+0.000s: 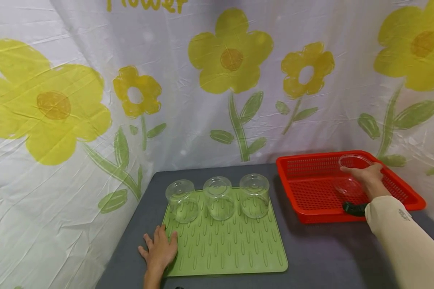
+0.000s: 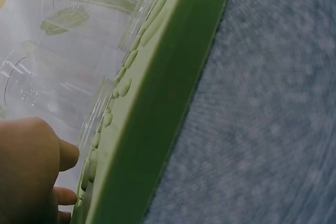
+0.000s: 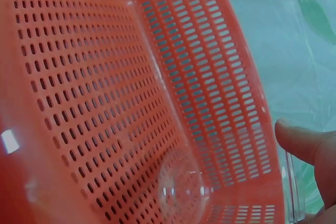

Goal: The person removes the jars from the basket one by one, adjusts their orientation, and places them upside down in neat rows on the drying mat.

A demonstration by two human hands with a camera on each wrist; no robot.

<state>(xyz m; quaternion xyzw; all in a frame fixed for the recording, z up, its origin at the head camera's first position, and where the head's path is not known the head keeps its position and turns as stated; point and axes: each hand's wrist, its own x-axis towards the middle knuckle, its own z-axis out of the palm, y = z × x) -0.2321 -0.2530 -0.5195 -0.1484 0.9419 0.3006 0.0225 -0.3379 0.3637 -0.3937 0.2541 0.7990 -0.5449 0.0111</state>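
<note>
My right hand (image 1: 369, 176) is over the red basket (image 1: 296, 206) and grips a clear plastic jar (image 1: 348, 187) near its rim. In the right wrist view the jar's rounded base (image 3: 181, 192) shows against the basket's slotted wall, with my thumb (image 3: 299, 142) by the rim. My left hand (image 1: 160, 251) rests at the left edge of the green mat (image 1: 231, 257), fingers spread. Three clear jars, the left jar (image 1: 182, 200), middle jar (image 1: 218, 198) and right jar (image 1: 254, 196), stand mouth down in a row along the mat's far side.
A dark grey table surface (image 1: 307, 257) lies under the mat and basket. Behind it hangs a white curtain (image 1: 188, 144) with painted yellow flowers. The basket sits to the right of the mat with a strip of table between them.
</note>
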